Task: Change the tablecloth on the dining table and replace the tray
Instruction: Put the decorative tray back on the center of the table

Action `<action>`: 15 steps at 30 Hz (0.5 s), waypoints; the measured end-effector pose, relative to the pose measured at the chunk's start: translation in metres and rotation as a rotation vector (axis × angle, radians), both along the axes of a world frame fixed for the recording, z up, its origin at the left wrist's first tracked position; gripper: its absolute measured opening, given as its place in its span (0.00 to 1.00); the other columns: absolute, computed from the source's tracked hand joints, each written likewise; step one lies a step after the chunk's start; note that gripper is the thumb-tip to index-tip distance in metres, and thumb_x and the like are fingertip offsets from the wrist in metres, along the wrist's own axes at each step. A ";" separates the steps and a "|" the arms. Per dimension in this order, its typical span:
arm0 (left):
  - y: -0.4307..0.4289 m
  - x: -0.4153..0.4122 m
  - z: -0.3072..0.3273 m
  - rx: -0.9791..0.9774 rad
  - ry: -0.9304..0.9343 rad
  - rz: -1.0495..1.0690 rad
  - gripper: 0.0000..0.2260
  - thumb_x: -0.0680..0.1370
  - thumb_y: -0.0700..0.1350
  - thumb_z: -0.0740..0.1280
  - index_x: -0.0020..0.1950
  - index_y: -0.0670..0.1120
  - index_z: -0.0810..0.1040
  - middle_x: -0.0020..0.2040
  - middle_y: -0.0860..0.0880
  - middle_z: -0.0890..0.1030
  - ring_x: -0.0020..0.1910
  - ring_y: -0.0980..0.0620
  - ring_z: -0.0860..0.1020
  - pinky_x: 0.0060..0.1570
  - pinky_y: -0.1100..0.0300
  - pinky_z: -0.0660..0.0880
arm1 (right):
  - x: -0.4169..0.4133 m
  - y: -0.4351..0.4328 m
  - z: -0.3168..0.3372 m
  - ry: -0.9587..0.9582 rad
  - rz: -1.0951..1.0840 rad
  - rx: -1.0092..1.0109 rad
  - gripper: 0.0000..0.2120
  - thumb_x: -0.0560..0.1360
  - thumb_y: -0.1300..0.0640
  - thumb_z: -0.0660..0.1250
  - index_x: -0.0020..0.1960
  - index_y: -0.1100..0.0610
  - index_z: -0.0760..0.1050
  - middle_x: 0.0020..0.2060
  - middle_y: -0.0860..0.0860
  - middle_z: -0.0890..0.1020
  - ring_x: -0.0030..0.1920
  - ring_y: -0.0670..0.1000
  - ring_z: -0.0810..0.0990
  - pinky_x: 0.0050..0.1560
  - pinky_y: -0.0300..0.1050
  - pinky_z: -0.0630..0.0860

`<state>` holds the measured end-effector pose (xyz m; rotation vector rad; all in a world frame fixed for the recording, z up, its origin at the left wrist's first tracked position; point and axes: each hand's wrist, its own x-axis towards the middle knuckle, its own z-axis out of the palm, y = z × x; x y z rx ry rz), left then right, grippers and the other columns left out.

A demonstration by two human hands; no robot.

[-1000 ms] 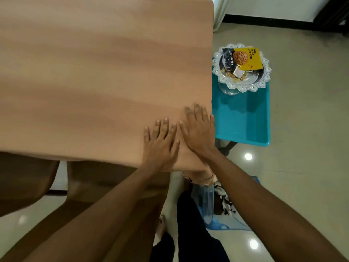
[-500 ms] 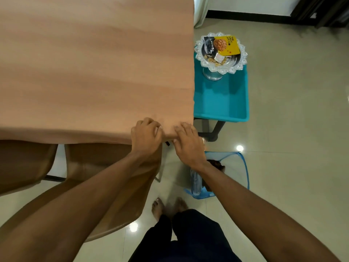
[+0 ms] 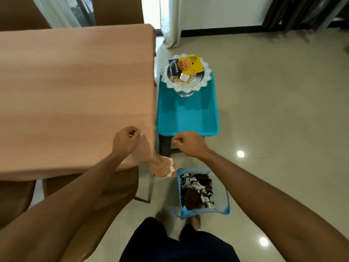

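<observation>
Shows right hand [image 3: 188, 143] pulled back off the tablecloth [image 3: 75, 91], clenched on nothing; left hand [image 3: 125, 140] curled over its corner, grasp impossible to tell. Suggests a finished corner, tray [image 3: 188, 114] next

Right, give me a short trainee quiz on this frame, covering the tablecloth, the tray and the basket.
1. True or false: the teal tray lies on the peach tablecloth.
2. The glass stand holding snack packets stands on: A) the tray's far end; B) the floor; C) a chair.
3. Fill in: the blue basket holds crumpled ____.

Key
1. False: it sits off the peach tablecloth, on a dark stool.
2. A.
3. cloth.
</observation>
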<state>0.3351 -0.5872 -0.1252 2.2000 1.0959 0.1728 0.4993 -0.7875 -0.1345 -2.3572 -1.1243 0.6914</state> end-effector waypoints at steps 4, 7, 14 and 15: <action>0.000 0.046 0.012 -0.036 -0.017 -0.045 0.09 0.81 0.44 0.65 0.56 0.45 0.83 0.50 0.49 0.83 0.48 0.51 0.79 0.49 0.60 0.71 | 0.060 -0.009 -0.004 0.021 -0.084 -0.098 0.11 0.78 0.48 0.66 0.55 0.49 0.84 0.54 0.51 0.85 0.56 0.55 0.81 0.53 0.49 0.77; 0.013 0.090 0.015 -0.068 -0.048 -0.080 0.08 0.81 0.43 0.64 0.57 0.46 0.82 0.50 0.50 0.82 0.49 0.51 0.78 0.50 0.61 0.73 | 0.105 -0.002 -0.009 0.040 -0.155 -0.120 0.11 0.77 0.48 0.66 0.55 0.47 0.84 0.55 0.49 0.85 0.56 0.54 0.82 0.55 0.50 0.79; 0.078 0.227 -0.015 -0.141 -0.188 -0.091 0.12 0.79 0.42 0.66 0.62 0.44 0.79 0.53 0.50 0.80 0.52 0.52 0.78 0.54 0.61 0.76 | 0.218 0.044 -0.036 0.120 -0.370 -0.109 0.15 0.78 0.50 0.66 0.63 0.48 0.81 0.47 0.47 0.84 0.51 0.52 0.82 0.52 0.48 0.78; 0.091 0.250 -0.025 -0.161 -0.188 -0.086 0.14 0.79 0.43 0.67 0.64 0.44 0.78 0.55 0.48 0.80 0.55 0.50 0.78 0.57 0.57 0.75 | 0.238 0.057 -0.044 0.138 -0.414 -0.105 0.17 0.78 0.50 0.66 0.66 0.49 0.79 0.45 0.46 0.82 0.50 0.52 0.82 0.50 0.46 0.76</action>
